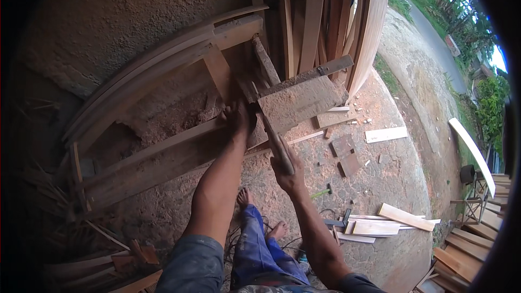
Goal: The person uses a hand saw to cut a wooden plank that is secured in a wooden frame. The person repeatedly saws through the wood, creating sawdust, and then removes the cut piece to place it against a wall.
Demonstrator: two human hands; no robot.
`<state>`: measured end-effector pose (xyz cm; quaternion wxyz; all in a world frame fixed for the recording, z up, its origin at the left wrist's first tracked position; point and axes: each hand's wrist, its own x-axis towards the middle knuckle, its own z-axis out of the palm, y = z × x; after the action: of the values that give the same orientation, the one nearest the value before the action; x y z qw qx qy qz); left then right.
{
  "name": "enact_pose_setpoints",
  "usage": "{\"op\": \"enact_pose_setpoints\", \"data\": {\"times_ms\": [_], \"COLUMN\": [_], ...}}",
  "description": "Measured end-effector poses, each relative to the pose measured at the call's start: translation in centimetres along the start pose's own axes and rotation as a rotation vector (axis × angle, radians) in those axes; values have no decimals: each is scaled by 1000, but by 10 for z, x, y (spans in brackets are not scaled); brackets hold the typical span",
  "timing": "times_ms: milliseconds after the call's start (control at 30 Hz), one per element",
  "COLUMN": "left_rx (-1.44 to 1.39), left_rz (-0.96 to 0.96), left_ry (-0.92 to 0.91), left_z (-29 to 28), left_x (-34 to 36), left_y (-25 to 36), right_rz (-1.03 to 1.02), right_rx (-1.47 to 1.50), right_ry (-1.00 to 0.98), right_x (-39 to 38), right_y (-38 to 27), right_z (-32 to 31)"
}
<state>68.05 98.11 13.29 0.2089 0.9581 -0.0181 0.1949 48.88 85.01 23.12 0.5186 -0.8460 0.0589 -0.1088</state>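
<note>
My right hand (289, 172) is wrapped round the thick end of a long, narrow tool (275, 140). Its thin end points up and away, beside the left end of a dusty wooden block (298, 103) on the workbench; its exact kind does not show. Further left, my left hand (237, 118) is closed at the bench's near rail (168, 144). Between its fingers and the tool lies something dark, too shadowed to name. A flat wooden strip (218, 73) slants across the bench frame just beyond that hand.
Long boards (309, 21) lean upright behind the bench. Wood shavings cover the floor (391, 184). A small hammer (322, 191), two brown blocks (346, 154) and a pile of pale offcuts (380, 227) lie to the right. My bare feet (278, 231) stand near cables.
</note>
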Motion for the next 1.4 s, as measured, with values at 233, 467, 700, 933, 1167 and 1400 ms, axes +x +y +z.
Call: {"op": "enact_pose_setpoints", "data": {"times_ms": [233,467,700,933,1167,1400], "left_rx": [34,45,110,165,39,-261], "left_rz": [-61,47,-50,-36,-112,-72], "left_ry": [-123,43,-164,-216,-273,-267], "left_z": [-17,16,-14,0,-20,-32], "left_x": [8,13,10,18,19,24], "left_y": [15,-19,10,6,10,-7], "right_rz": [50,-129,203,92,-9,118], "right_rx": [-322,-8,-161,-32,40,54], "right_ry": [-100,39,-154,-50,70,148], "right_x": [-188,11,-181,-10,-111,-109], "right_y": [-7,-6,-28,-23,-20,-26], "right_z": [-86,3,-97,-20,-55,-61]}}
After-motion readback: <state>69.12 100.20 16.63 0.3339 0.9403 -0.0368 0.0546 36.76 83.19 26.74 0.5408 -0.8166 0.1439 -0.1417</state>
